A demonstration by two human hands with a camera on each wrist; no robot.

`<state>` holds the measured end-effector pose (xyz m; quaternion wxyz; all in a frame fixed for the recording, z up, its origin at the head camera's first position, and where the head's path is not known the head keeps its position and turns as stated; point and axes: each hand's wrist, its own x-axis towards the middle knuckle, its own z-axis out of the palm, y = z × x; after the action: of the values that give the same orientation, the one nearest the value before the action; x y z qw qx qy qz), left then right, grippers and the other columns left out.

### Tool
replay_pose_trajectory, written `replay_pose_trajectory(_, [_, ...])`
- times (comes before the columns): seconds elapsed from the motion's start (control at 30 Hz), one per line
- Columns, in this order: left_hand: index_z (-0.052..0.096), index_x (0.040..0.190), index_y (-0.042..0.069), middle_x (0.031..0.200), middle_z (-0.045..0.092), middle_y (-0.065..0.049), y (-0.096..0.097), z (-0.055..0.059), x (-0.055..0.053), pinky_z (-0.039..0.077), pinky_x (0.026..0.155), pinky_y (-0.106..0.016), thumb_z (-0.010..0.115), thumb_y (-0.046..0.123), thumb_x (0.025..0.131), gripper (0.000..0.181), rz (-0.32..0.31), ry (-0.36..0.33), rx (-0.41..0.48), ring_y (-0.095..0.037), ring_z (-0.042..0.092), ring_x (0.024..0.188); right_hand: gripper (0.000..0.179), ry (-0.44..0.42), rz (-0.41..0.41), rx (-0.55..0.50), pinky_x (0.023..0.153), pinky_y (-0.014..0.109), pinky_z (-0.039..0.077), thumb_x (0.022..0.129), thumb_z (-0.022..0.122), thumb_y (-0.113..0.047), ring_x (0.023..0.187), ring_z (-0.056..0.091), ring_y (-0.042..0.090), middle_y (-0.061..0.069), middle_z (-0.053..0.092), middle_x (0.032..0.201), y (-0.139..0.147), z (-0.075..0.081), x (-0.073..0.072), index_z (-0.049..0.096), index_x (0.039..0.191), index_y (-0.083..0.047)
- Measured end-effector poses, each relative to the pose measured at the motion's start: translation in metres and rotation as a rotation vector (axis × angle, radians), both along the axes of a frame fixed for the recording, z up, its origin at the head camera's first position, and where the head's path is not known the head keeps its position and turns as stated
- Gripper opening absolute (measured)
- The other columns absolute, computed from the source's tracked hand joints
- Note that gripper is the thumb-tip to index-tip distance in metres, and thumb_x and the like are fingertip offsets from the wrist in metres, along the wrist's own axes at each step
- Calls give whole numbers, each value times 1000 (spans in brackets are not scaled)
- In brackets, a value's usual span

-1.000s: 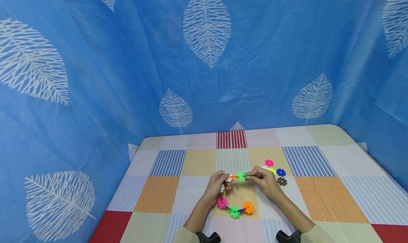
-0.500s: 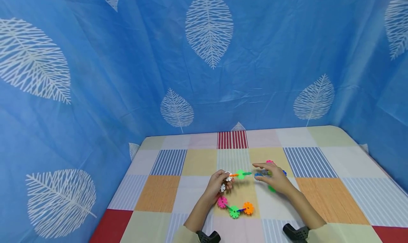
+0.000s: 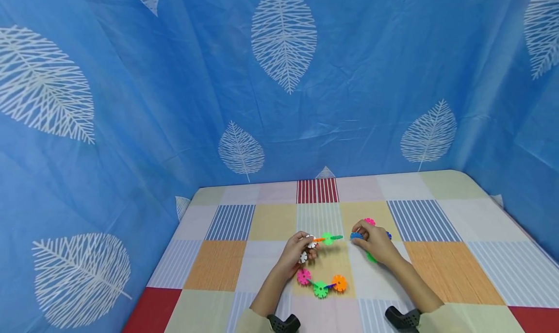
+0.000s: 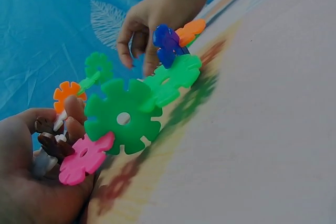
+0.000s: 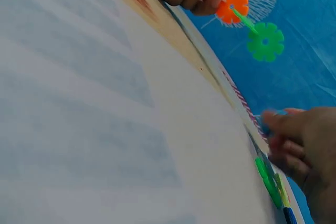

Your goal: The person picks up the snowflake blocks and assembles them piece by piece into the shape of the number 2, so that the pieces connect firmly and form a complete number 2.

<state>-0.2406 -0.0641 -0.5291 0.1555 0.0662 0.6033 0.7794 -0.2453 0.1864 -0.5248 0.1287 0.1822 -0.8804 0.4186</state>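
My left hand (image 3: 293, 255) grips a chain of slotted plastic discs joined edge to edge. Within the chain show white discs (image 3: 303, 258) by the fingers, a pink disc (image 3: 304, 276), a green disc (image 3: 320, 290) and an orange disc (image 3: 338, 283) at the near end. The far end carries another green disc (image 3: 327, 238), with a darker green disc (image 3: 337, 237) seen edge-on at its tip. To the right of that tip, my right hand (image 3: 379, 245) pinches a loose blue disc (image 3: 356, 235) between thumb and fingers; a gap separates it from the chain.
Loose discs lie behind and under the right hand: a pink disc (image 3: 369, 221), a dark blue disc (image 3: 389, 235) and a green disc (image 3: 371, 258), partly hidden. A patchwork cloth (image 3: 432, 274) covers the table, and a blue leaf-print curtain (image 3: 349, 80) hangs behind it.
My right hand has left the chain's far green end and drawn back to the right. Its fingers, spread half a second ago, now close on the blue disc. The left hand has hardly moved.
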Motion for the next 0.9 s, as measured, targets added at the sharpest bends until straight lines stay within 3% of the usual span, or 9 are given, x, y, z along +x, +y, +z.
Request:
replay_pose_trajectory(0.1, [49,92,4,67,58,-4,0,0,1,44,46,-18,52,16,93,12,5,6,-8,-7,52,49,22,-99,20,-207,52,26,52,84,67,-9,57,59,14,5,62,74,-3,4,1,62,103,-1])
replay_pose_trajectory(0.17, [50,93,4,66,57,-3,0,1,1,43,46,-17,52,15,93,12,13,13,-10,-7,51,48,27,-166,80,-347,52,32,54,87,63,-10,56,62,22,13,64,73,-5,7,2,59,109,5])
replay_pose_trajectory(0.27, [50,92,4,65,56,-2,0,1,2,42,44,-17,52,15,93,12,23,22,-15,-6,50,47,33,-228,178,-450,54,39,54,91,59,-12,58,63,31,22,65,74,-6,11,4,52,114,11])
replay_pose_trajectory(0.4, [50,91,4,63,56,-1,0,2,2,41,43,-17,52,14,93,10,28,19,-12,-6,50,47,34,-278,242,-506,55,43,54,92,56,-11,60,63,35,28,64,78,-9,12,5,48,115,13])
replay_pose_trajectory(0.7, [50,91,4,62,56,-1,1,2,2,42,45,-18,52,16,94,12,34,29,-15,-7,49,47,29,-331,261,-535,58,44,54,93,56,-11,64,64,36,31,63,80,-16,11,6,47,107,12])
replay_pose_trajectory(0.9, [49,85,5,65,57,-2,1,0,4,42,47,-18,53,16,94,14,40,40,-25,-8,50,50,29,-336,290,-598,60,44,54,93,55,-10,63,65,34,31,63,78,-19,1,7,45,105,14])
